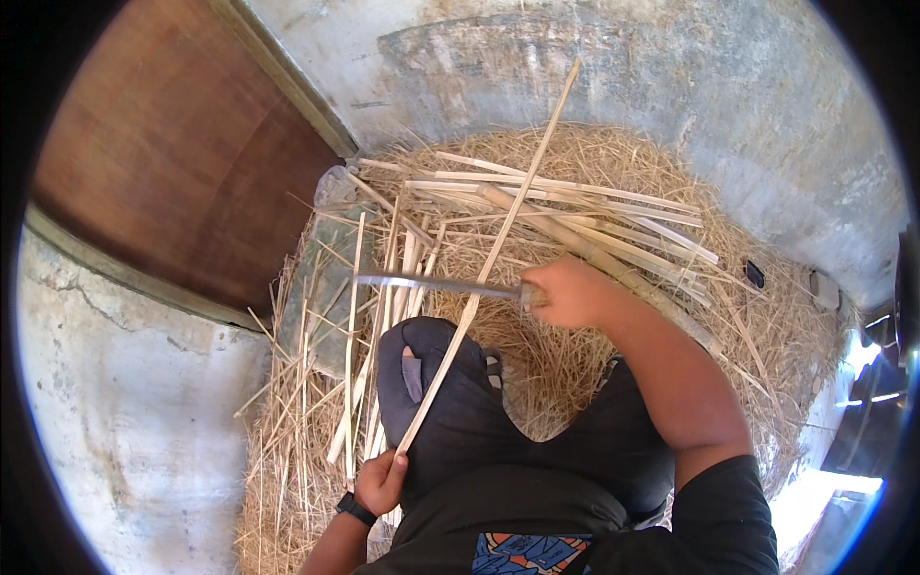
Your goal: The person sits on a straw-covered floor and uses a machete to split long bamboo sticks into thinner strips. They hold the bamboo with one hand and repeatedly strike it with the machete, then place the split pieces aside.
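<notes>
Fingers of the left hand (381, 482) grip the low end of a strip (517, 196) slanting to top centre; the right hand's (567, 292) clench a knife (441, 283) mid-frame. It looks partly shaved; strips (652, 201) at upper right appear split.

Stained walls (757, 125) and 1 framed brown panel (182, 153) edge the straw-covered floor (656, 163).

A long, pale stick (500, 240) (thin, nearly straight) is held slantwise. It is crossed by a grey-bladed knife (436, 283).
</notes>
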Available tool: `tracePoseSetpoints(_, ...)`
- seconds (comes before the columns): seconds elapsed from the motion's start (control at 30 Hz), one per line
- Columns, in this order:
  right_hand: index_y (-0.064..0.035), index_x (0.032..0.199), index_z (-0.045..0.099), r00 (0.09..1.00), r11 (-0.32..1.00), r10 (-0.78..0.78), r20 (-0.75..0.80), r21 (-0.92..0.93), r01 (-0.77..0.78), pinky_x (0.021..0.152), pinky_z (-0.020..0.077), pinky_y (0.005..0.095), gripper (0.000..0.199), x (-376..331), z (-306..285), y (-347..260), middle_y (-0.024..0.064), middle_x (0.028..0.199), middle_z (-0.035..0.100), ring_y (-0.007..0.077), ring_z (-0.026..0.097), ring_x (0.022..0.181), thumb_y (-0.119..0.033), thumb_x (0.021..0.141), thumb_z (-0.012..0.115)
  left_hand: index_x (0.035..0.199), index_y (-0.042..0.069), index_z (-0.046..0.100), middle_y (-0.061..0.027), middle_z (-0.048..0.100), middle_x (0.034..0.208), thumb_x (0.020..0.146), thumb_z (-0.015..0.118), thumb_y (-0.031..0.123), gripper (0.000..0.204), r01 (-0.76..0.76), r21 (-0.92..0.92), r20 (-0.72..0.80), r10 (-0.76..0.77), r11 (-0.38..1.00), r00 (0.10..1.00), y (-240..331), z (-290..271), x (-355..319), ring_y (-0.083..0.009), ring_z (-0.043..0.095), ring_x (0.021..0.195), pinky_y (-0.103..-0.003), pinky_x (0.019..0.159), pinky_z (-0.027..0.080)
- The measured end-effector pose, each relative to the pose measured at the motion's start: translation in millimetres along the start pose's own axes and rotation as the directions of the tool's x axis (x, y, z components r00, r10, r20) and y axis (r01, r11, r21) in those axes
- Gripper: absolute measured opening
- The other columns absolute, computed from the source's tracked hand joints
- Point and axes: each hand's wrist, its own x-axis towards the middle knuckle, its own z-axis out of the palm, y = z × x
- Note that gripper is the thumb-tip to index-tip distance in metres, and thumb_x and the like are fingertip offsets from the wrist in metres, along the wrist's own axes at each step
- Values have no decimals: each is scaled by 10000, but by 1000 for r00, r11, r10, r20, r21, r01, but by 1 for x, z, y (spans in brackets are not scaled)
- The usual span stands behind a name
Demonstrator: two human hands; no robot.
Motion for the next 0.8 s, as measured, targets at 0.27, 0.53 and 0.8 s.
tracePoseSetpoints(0.27,-46,943,666,988,999,-12,155,39,6,751,535,473,239,10,17,-7,186,771,664,363,679,814,-220,790,726,822,-4,590,-139,562,613,1056,483,370,453,-53,135,-32,58,989,998,-2,1,1,-227,537,544,-382,555,431)
tracePoseSetpoints(0.53,-57,1012,687,976,997,76,202,-19,-74,789,538,469,282,7,-2,-6,200,908,696,378,683,904,-214,778,711,797,2,582,-205,563,599,1041,487,417,490,0,154,-52,8,988,999,1,-1,-2,-384,590,548,-448,540,444)
tracePoseSetpoints(0.8,-68,1058,698,954,954,298,37,21,-299,834,544,458,317,8,-17,30,204,965,706,377,688,930,-201,773,661,803,-2,575,-259,588,638,993,565,424,467,4,455,-208,102,890,973,7,22,-2,-476,616,630,-509,542,453)
